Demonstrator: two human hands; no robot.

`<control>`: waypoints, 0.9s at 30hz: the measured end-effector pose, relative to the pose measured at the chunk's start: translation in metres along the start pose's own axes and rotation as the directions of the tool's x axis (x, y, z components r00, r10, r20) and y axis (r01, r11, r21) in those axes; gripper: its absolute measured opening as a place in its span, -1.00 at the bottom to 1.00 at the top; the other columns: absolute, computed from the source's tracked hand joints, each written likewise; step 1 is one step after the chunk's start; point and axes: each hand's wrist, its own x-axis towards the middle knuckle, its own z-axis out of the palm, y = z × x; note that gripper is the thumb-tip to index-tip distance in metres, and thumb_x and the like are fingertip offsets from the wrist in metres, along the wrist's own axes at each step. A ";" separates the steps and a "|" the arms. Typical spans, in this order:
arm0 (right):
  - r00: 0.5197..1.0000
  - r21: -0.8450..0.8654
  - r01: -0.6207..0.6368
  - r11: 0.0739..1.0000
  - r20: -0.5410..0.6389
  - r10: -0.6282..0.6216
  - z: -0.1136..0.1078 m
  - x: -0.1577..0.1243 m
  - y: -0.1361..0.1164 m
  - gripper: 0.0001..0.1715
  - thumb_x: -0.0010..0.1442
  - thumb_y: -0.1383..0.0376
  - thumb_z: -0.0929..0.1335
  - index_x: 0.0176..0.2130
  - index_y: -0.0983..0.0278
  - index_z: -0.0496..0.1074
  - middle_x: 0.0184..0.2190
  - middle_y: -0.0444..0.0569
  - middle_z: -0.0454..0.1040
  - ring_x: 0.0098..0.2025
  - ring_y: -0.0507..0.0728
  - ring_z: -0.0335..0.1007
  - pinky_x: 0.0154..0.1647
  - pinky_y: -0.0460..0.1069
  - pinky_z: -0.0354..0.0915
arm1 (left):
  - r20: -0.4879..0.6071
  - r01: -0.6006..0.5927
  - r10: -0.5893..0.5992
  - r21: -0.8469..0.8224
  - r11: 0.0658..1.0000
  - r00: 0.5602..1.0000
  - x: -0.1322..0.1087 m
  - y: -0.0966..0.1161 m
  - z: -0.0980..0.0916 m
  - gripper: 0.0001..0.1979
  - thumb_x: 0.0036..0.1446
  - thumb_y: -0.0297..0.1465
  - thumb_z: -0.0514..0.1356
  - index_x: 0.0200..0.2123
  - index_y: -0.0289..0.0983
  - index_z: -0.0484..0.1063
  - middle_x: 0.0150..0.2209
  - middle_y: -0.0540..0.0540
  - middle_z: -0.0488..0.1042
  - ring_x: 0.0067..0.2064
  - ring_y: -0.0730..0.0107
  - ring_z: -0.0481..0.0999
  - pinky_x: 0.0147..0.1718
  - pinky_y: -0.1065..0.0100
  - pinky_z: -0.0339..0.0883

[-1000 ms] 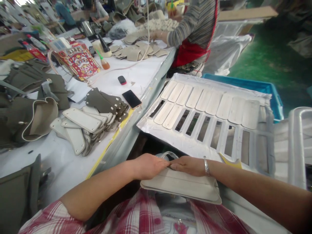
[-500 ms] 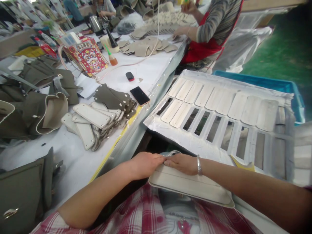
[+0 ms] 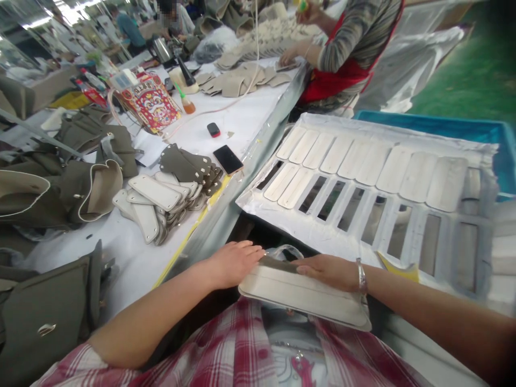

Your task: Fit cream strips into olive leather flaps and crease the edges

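A cream and olive bag piece (image 3: 302, 295) lies across my lap, its pale long side facing me. My left hand (image 3: 237, 262) rests on its upper left corner, fingers stretched out. On its upper right part lies my right hand (image 3: 332, 271), a bracelet at the wrist; its fingers curl over the far edge and their tips are partly hidden. A clear plastic loop (image 3: 288, 251) shows between the hands. To the right, a white slotted rack (image 3: 278, 226) holds rows of cream strips (image 3: 346, 156).
On the white table (image 3: 197, 121) at left are pale tabs (image 3: 155, 193), olive tabs (image 3: 183, 161), a phone (image 3: 228, 159) and olive bags (image 3: 52, 306). A blue crate (image 3: 435, 126) stands behind the rack. Across the table sits a person in a red apron (image 3: 342, 80).
My hands have moved apart, the right one sliding right along the piece and the left one slightly left. More of its olive top edge shows. The view has shifted a little.
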 end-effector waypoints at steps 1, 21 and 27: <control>0.999 -0.009 -0.032 0.999 -0.017 0.032 -0.002 -0.011 0.006 -0.49 0.26 0.09 0.10 0.07 0.17 0.35 -0.06 -0.02 0.46 -0.07 0.23 0.39 -0.02 0.09 0.24 | 0.002 -0.027 0.027 0.010 1.000 1.000 0.000 0.000 -0.001 -0.62 0.22 -0.45 -0.09 0.10 -0.29 0.22 0.13 -0.12 0.29 0.14 0.34 0.25 0.11 0.27 0.09; 0.384 -0.391 -0.150 0.908 -0.869 -0.310 0.138 -0.114 0.006 -0.75 0.15 0.29 0.31 -0.12 0.23 0.38 0.00 0.09 0.36 0.10 0.22 0.21 0.11 0.23 0.21 | -0.360 0.157 -0.094 0.149 0.976 0.928 -0.025 0.062 0.013 -0.60 0.20 -0.23 0.02 0.07 -0.23 0.30 0.13 -0.15 0.29 0.21 0.04 0.13 0.16 -0.11 -0.14; 0.302 -0.347 -0.102 0.932 -0.904 -0.303 0.139 -0.104 0.010 -0.90 0.16 0.34 0.31 -0.31 0.21 0.44 -0.12 0.02 0.44 0.05 0.20 0.25 0.10 0.25 0.19 | -0.431 -0.091 0.041 -0.096 0.991 0.901 0.012 0.129 0.023 -0.64 0.12 -0.24 0.15 -0.04 -0.26 0.32 0.00 -0.13 0.41 0.03 0.25 0.33 0.00 0.20 0.19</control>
